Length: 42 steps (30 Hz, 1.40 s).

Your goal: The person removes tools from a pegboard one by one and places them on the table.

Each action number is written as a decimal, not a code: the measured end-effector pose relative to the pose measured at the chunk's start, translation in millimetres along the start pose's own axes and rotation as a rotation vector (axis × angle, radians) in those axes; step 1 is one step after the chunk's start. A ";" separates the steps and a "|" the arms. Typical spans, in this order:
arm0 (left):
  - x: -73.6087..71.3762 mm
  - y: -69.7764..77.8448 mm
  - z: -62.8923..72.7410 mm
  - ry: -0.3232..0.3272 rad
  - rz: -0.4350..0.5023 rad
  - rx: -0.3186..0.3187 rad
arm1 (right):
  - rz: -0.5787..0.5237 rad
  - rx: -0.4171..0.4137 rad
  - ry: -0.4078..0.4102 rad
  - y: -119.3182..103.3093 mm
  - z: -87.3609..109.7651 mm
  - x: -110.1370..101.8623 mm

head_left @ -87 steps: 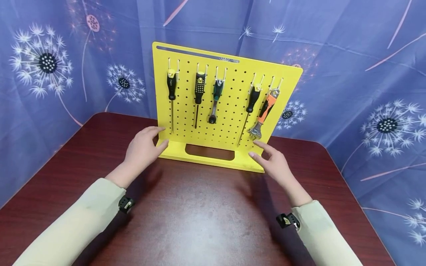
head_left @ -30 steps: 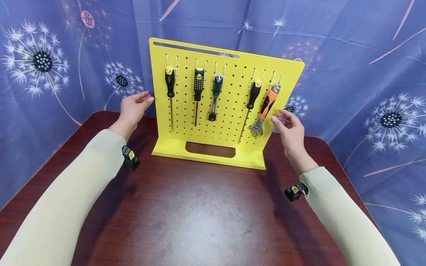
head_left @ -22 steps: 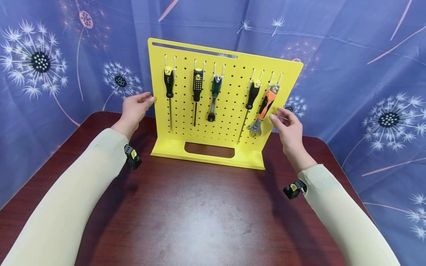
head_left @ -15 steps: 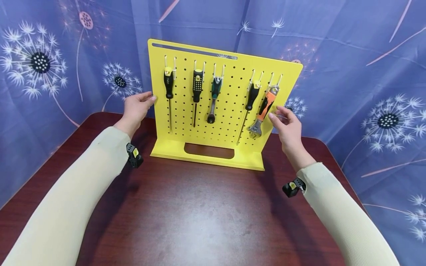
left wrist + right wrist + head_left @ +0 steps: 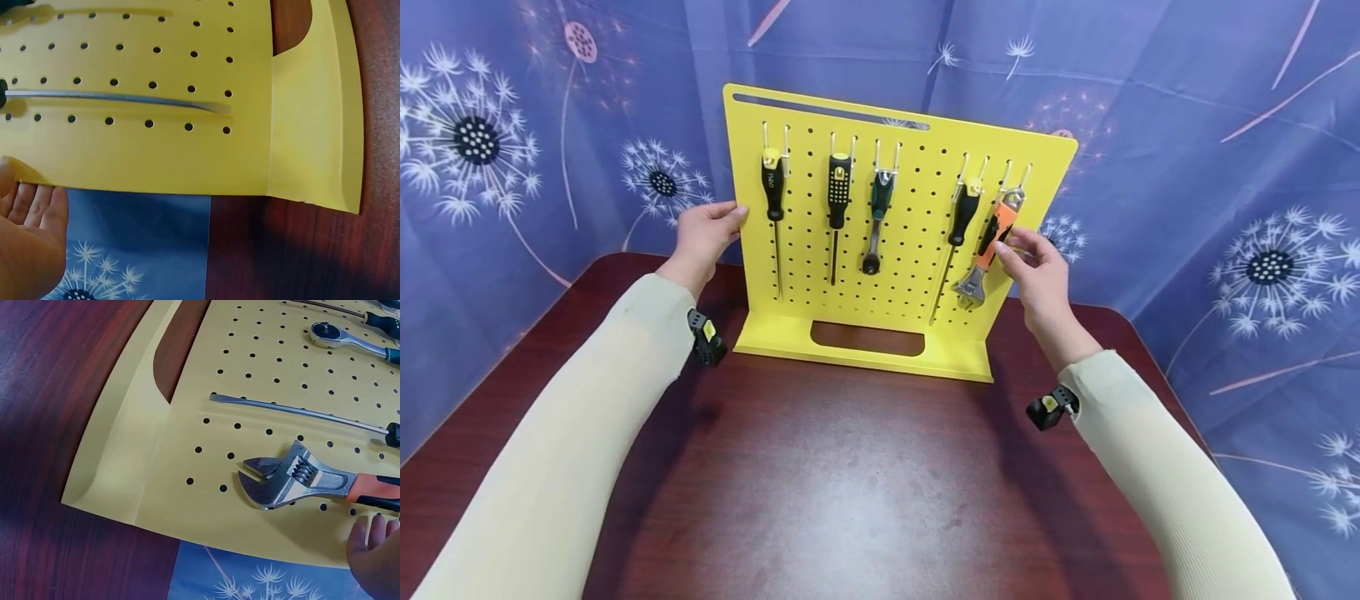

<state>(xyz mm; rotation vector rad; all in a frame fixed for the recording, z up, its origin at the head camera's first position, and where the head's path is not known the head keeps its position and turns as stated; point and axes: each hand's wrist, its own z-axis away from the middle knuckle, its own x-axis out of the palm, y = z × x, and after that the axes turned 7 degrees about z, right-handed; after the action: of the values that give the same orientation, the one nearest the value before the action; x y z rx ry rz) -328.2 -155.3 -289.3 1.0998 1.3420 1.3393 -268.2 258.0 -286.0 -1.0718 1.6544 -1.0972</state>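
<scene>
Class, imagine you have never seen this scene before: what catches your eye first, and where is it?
The bright yellow pegboard stands out first, at the back of the reddish-brown table, with screwdrivers and a ratchet wrench hung across it. Next comes the orange-handled adjustable wrench at the row's right end, the right hand close by its handle. Behind everything hangs a blue curtain printed with dandelions.

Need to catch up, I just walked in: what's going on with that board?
A person's left hand pinches the left edge of a yellow pegboard standing on a table. Their right hand is right by an orange-handled adjustable wrench; whether they touch is unclear. The wrench hangs on the board, as do three screwdrivers and a ratchet.
</scene>
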 end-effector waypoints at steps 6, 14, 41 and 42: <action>-3.2 -0.7 -1.8 0.022 0.006 0.007 | 0.000 0.035 -0.008 -3.2 -2.7 5.1; -0.8 -0.2 -4.9 0.024 -0.005 0.004 | 0.023 0.101 0.003 -1.6 -9.4 7.4; -3.6 2.2 -6.9 -0.013 -0.097 -0.036 | -0.178 0.135 -0.006 1.8 -14.4 5.9; -3.8 2.1 -7.2 -0.015 -0.097 -0.036 | -0.197 0.132 -0.009 1.9 -14.3 5.7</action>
<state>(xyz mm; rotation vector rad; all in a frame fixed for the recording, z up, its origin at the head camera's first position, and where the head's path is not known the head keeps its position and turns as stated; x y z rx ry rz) -334.6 -160.4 -287.3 1.0058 1.3387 1.2767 -283.5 256.2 -285.4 -1.1690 1.4703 -1.3077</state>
